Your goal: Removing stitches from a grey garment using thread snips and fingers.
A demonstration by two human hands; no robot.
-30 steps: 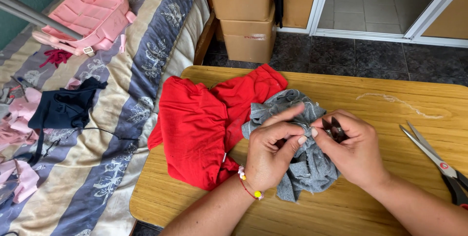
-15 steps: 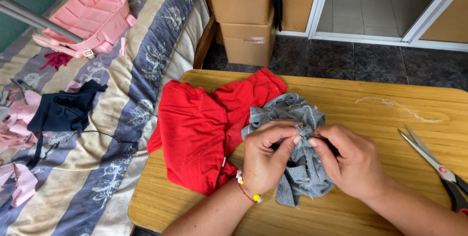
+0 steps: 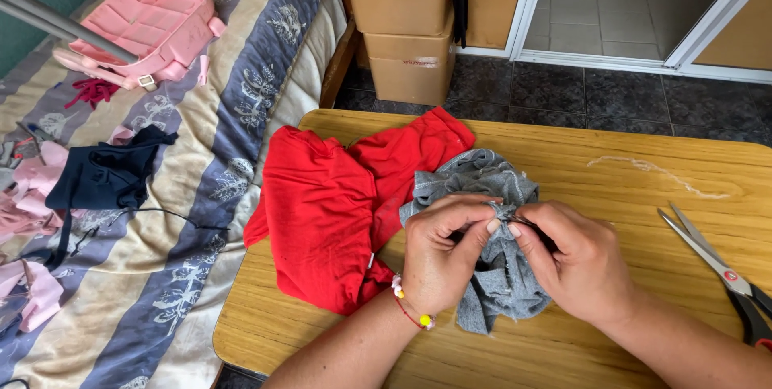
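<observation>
A bunched grey cloth [image 3: 490, 276] lies on the yellow wooden table [image 3: 563, 349]. My left hand [image 3: 441, 252] pinches a gathered fold at its middle between thumb and forefinger. Opposite it, my right hand [image 3: 575, 264] grips the same fold from the right; its fingers hide what they pinch. A red garment [image 3: 338, 204] is spread beside the grey cloth on the left, hanging a little over the table's edge.
Scissors [image 3: 720, 272] lie at the table's right edge. A thin pale thread [image 3: 655, 170] lies on the far right of the table. A bed [image 3: 185, 196] with clothes and a pink bag [image 3: 141, 27] stands on the left. Cardboard boxes [image 3: 402, 27] stand behind the table.
Both hands have shifted slightly down and together on the grey cloth's gathered fold. The cloth has been bunched tighter. Nothing else moved.
</observation>
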